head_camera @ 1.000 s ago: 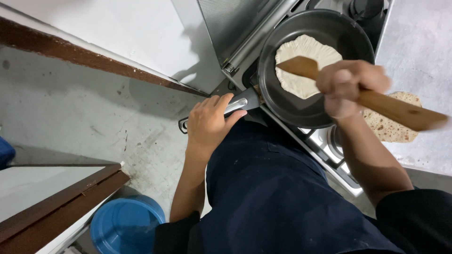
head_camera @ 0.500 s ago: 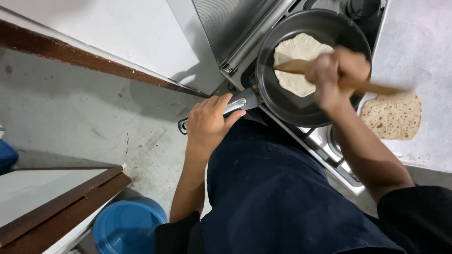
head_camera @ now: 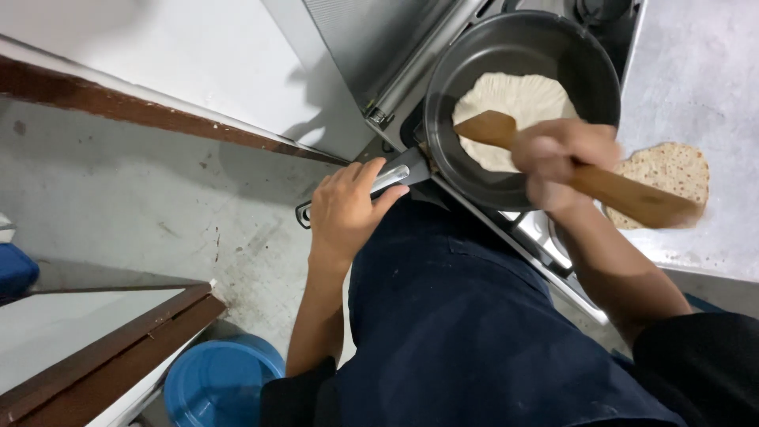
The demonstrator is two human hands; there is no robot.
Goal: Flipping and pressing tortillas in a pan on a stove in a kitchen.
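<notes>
My left hand point(head_camera: 345, 209) grips the handle point(head_camera: 399, 172) of a dark frying pan point(head_camera: 474, 59) that sits on the stove. A pale round flatbread point(head_camera: 514, 99) lies in the pan. My right hand point(head_camera: 563, 162) holds a wooden spatula point(head_camera: 624, 196) by its handle, and the spatula's flat end rests on the flatbread's near edge. The right hand is blurred.
A browned, speckled flatbread point(head_camera: 668, 170) lies on the grey counter point(head_camera: 696, 71) right of the stove point(head_camera: 545, 233). A blue bucket point(head_camera: 221, 383) stands on the concrete floor at lower left, beside a brown-edged white panel point(head_camera: 87, 348). A white wall rises at upper left.
My right hand and the spatula have shifted over the pan, the spatula tip now lower on the flatbread. The left hand stays on the pan handle.
</notes>
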